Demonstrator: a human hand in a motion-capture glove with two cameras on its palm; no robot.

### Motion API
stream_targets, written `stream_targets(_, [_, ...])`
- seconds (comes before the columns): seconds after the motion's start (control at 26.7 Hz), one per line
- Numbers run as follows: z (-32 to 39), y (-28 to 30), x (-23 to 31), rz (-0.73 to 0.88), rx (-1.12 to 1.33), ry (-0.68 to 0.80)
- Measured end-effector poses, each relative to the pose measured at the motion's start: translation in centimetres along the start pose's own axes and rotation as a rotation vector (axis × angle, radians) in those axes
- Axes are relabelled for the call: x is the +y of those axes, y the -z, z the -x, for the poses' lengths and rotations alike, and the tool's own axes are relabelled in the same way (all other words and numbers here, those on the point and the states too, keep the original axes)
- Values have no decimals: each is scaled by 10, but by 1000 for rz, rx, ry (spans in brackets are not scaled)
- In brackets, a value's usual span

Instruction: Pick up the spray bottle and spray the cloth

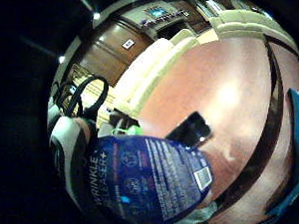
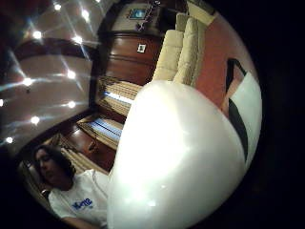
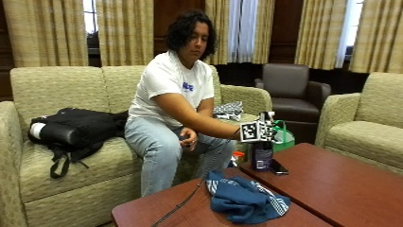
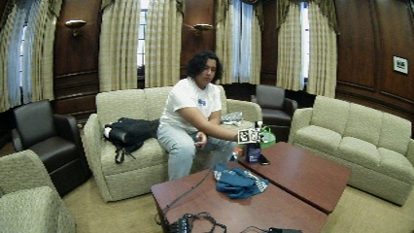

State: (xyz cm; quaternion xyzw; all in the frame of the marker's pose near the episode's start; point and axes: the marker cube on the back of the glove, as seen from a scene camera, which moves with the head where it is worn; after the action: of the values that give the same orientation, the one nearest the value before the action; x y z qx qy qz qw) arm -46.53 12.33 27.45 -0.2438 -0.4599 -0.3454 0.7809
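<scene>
One hand: right hand [image 3: 267,130] on the spray bottle [image 3: 261,156]; grip cannot be told.
Risk: spray could miss the cloth [image 3: 245,198], hitting the phone [image 3: 277,167] nearby.

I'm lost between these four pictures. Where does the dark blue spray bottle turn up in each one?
Little finger side palm view: spray bottle fills the foreground, label readable, black phone just beyond on the table.
Thumb side palm view: probably the large white rounded shape; cannot be sure.
Outside view: under the right hand, at the table edge, beside the phone.
Wide outside view: same spot, behind the blue cloth.
Shared landmark: the phone.
</scene>
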Motion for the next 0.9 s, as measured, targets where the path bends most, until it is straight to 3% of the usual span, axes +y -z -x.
stream_targets(0.67, [-11,-1,24,97,-16,-70])
stream_targets(0.9, [-7,18,51,287,-28,-124])
